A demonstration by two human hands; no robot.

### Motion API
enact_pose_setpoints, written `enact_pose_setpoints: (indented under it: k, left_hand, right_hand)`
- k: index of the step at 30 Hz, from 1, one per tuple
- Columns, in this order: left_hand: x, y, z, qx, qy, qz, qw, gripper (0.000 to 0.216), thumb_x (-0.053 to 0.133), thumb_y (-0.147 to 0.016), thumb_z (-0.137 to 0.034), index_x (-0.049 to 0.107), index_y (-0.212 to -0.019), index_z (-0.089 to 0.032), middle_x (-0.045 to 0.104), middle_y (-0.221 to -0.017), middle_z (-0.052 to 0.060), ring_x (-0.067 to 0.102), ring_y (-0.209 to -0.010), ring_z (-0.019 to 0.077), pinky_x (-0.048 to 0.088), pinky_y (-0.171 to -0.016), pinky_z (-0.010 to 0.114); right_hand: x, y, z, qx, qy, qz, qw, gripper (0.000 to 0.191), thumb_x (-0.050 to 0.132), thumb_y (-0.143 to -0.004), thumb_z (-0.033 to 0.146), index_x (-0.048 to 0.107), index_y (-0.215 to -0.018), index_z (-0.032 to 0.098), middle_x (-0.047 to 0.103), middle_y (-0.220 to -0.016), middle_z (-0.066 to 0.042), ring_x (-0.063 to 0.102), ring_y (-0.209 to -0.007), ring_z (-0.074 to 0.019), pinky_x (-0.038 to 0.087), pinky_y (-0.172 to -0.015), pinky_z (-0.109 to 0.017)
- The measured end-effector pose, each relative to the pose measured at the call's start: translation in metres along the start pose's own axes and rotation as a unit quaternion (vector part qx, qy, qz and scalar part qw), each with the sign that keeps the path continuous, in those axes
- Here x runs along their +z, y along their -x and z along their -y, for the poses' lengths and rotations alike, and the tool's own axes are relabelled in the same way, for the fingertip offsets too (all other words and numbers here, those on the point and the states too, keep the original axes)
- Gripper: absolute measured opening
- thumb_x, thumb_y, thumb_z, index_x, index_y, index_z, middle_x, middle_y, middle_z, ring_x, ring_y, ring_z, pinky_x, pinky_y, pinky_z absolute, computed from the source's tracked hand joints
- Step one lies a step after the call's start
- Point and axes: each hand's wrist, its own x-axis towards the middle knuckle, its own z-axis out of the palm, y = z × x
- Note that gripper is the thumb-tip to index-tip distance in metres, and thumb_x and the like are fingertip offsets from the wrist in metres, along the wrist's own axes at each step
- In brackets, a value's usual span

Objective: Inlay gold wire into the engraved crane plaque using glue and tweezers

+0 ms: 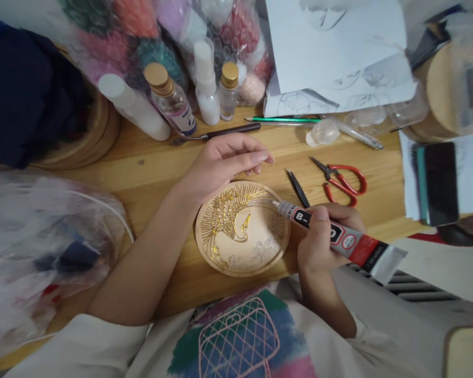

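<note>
A round wooden plaque (244,257) lies on the table, bearing a crane design in gold wire over printed waves. My right hand (325,239) grips a tube of glue (362,249) with a black, red and silver label. The tube's narrow nozzle points left, over the plaque's upper right part; whether the tip touches the surface I cannot tell. My left hand (236,157) rests at the plaque's upper edge with its wrist by the rim. Its fingers are bent with the thumb against them, and whatever may be between them is hidden.
Black tweezers (297,189) and red-handled scissors (341,181) lie right of the plaque. A palette knife (220,133), a green pencil (284,120) and several bottles (173,102) are behind it. Plastic bags (51,252) sit left, paper sheets (339,47) and a phone (439,181) right.
</note>
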Motion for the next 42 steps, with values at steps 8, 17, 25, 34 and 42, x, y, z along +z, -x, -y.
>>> enact_pose_setpoints:
  k: [8, 17, 25, 34, 42]
  left_hand:
    - [0.0001, 0.0002, 0.0016, 0.006, 0.011, 0.003, 1.0, 0.012, 0.08, -0.072, -0.029, 0.073, -0.074, -0.019, 0.073, -0.08, -0.001, 0.057, -0.064, 0.0053, 0.046, -0.061, 0.018]
    - [0.0006, 0.0001, 0.0013, 0.004, 0.006, -0.002, 1.0, 0.017, 0.082, -0.07, -0.032, 0.072, -0.074, -0.019, 0.072, -0.08, 0.0, 0.056, -0.064, 0.0063, 0.045, -0.061, 0.019]
    - [0.0004, -0.0004, 0.0014, 0.006, -0.008, 0.002, 1.0, 0.015, 0.081, -0.071, -0.034, 0.073, -0.073, -0.022, 0.07, -0.08, -0.002, 0.056, -0.064, 0.0068, 0.045, -0.062, 0.02]
    - [-0.0007, 0.0001, 0.0019, 0.007, 0.007, 0.009, 1.0, 0.013, 0.08, -0.072, -0.031, 0.073, -0.075, -0.021, 0.071, -0.08, -0.001, 0.056, -0.065, 0.0065, 0.045, -0.062, 0.02]
    - [-0.0003, -0.0005, 0.0015, 0.003, 0.005, 0.004, 1.0, 0.017, 0.082, -0.069, -0.034, 0.073, -0.074, -0.021, 0.071, -0.08, -0.001, 0.056, -0.065, 0.0065, 0.045, -0.061, 0.019]
  right_hand:
    - [0.0007, 0.0005, 0.0016, 0.005, 0.009, 0.033, 0.999, 0.034, 0.058, -0.088, 0.044, 0.057, -0.064, 0.021, 0.053, -0.053, 0.004, 0.047, -0.047, -0.0115, 0.037, -0.051, -0.029]
    - [0.0073, -0.0015, -0.0064, -0.041, -0.019, -0.091, 0.995, 0.033, 0.06, -0.086, 0.043, 0.052, -0.061, 0.022, 0.045, -0.051, 0.005, 0.038, -0.046, -0.0118, 0.027, -0.049, -0.03]
    - [0.0004, 0.0004, -0.0039, -0.013, 0.025, 0.016, 0.999, 0.036, 0.056, -0.088, 0.047, 0.056, -0.063, 0.022, 0.049, -0.052, 0.004, 0.045, -0.048, -0.0128, 0.035, -0.052, -0.03]
    - [0.0033, -0.0011, -0.0026, -0.025, 0.04, -0.056, 0.997, 0.038, 0.059, -0.085, 0.049, 0.054, -0.059, 0.023, 0.047, -0.052, 0.003, 0.043, -0.049, -0.0141, 0.034, -0.053, -0.031]
    - [-0.0002, 0.0004, 0.0026, -0.015, 0.065, -0.04, 0.997, 0.036, 0.054, -0.087, 0.049, 0.053, -0.062, 0.023, 0.045, -0.053, 0.003, 0.04, -0.049, -0.0136, 0.031, -0.053, -0.032]
